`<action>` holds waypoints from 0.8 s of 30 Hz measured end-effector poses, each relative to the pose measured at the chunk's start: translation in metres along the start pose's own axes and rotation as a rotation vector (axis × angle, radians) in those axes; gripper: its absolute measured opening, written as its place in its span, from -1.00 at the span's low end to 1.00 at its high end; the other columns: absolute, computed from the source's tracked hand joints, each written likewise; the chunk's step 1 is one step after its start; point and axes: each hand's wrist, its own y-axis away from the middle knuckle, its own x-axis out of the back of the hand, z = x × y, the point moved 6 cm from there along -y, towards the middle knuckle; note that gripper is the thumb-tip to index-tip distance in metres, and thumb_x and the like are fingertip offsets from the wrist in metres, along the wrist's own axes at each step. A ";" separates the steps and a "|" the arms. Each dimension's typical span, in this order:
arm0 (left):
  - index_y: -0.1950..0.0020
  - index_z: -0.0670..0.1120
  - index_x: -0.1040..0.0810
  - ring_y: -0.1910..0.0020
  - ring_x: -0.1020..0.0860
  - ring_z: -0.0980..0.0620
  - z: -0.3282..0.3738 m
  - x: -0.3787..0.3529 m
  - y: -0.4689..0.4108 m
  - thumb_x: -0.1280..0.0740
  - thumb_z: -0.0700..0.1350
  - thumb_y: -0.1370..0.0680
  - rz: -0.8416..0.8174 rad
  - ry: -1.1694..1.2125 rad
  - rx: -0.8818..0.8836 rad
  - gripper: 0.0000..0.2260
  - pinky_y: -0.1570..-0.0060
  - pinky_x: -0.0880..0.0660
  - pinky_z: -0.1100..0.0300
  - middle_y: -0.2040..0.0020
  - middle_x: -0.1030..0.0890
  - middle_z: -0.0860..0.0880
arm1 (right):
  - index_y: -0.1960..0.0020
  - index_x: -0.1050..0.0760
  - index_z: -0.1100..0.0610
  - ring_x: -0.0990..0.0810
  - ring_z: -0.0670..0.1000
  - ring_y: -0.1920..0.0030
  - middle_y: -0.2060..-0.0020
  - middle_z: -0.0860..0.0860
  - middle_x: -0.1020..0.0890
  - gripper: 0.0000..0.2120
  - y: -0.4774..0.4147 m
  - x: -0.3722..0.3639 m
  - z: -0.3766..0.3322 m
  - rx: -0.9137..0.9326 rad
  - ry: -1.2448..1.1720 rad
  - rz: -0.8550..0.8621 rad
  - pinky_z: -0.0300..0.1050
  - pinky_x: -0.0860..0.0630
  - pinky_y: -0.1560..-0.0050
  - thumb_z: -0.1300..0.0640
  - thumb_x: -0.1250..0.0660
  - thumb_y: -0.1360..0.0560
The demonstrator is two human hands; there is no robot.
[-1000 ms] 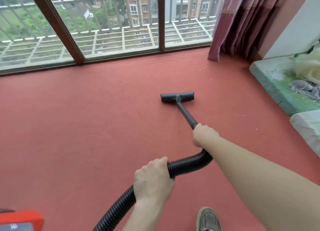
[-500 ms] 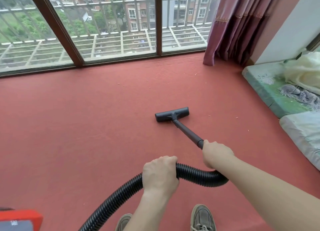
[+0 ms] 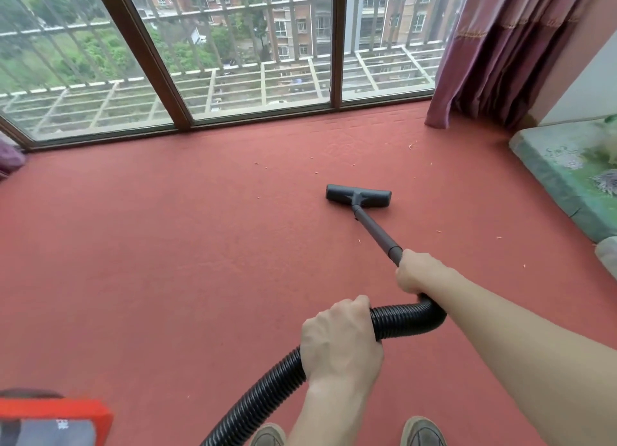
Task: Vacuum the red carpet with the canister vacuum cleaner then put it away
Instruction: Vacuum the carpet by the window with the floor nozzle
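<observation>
Two hands mid-vacuuming: left hand (image 3: 340,340) grips the corrugated hose (image 3: 410,322), right hand (image 3: 417,275) clasps the wand (image 3: 375,230), floor nozzle (image 3: 358,195) flat on the red carpet (image 3: 167,245) at one o'clock. Next, probably a push toward specks (image 3: 412,145) beyond, twelve to one o'clock.

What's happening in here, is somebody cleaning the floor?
Yes. A person is vacuuming a red carpet. The right hand grips the grey wand, and the left hand holds the black ribbed hose behind it. The floor head lies flat on the carpet, short of the window. A few small bits of debris lie beyond it near the curtain. The red canister sits at the lower left.
</observation>
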 end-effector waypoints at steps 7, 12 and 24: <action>0.12 0.04 -0.33 0.18 -0.59 -0.09 -0.012 0.009 0.012 -0.27 -0.08 -0.46 0.032 0.020 -0.151 -0.88 0.24 -0.40 0.10 0.18 -0.55 0.05 | -0.32 -0.37 0.06 -0.55 0.11 0.03 0.06 0.01 -0.51 -0.61 0.091 0.010 0.029 0.042 0.351 -0.127 -0.03 -0.55 -0.04 0.19 -0.22 -0.50; 0.14 0.03 -0.32 0.22 -0.55 -0.08 -0.016 0.013 0.017 -0.25 -0.09 -0.46 0.070 0.029 -0.152 -0.90 0.26 -0.40 0.11 0.24 -0.49 0.07 | -0.31 -0.42 0.08 -0.58 0.12 -0.01 0.11 0.00 -0.51 -0.60 0.123 0.013 0.021 0.015 0.418 -0.111 0.00 -0.56 -0.05 0.21 -0.25 -0.47; 0.12 0.04 -0.41 0.27 -0.58 -0.10 -0.028 0.012 0.009 -0.27 -0.06 -0.47 0.118 -0.029 -0.081 -0.95 0.26 -0.40 0.11 0.29 -0.52 0.07 | -0.39 -0.38 0.12 -0.57 0.15 -0.17 -0.18 0.07 -0.56 -0.57 0.078 0.008 0.006 -0.015 0.254 -0.057 -0.03 -0.44 0.03 0.19 -0.21 -0.52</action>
